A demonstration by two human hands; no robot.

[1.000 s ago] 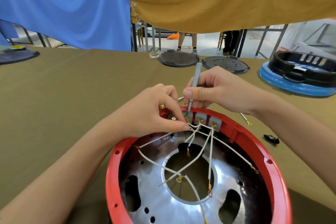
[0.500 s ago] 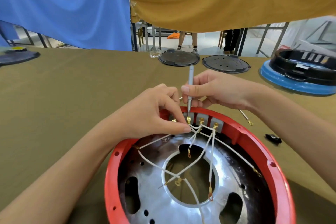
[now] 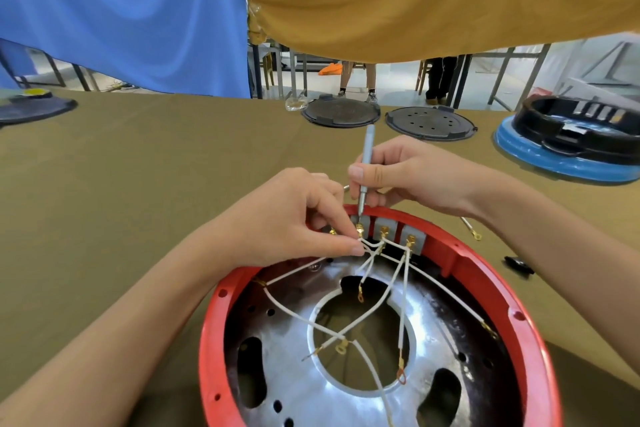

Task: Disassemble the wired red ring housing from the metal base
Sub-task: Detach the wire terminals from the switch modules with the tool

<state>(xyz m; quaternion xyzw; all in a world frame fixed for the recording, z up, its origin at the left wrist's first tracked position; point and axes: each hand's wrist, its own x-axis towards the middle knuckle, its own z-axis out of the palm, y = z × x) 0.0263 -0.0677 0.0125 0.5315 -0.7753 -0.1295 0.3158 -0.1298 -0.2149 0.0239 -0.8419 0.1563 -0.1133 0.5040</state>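
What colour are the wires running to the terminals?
White wires, with gold-coloured ring lugs; the head view shows them.

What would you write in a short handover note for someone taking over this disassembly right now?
Right hand grips the screwdriver, tip on the leftmost visible terminal screw at the far side of the red ring housing. Left hand pinches the white wires beside that terminal.
Done: several wire lugs already hang free over the metal base.
Left: remaining terminals, then separating ring from base.
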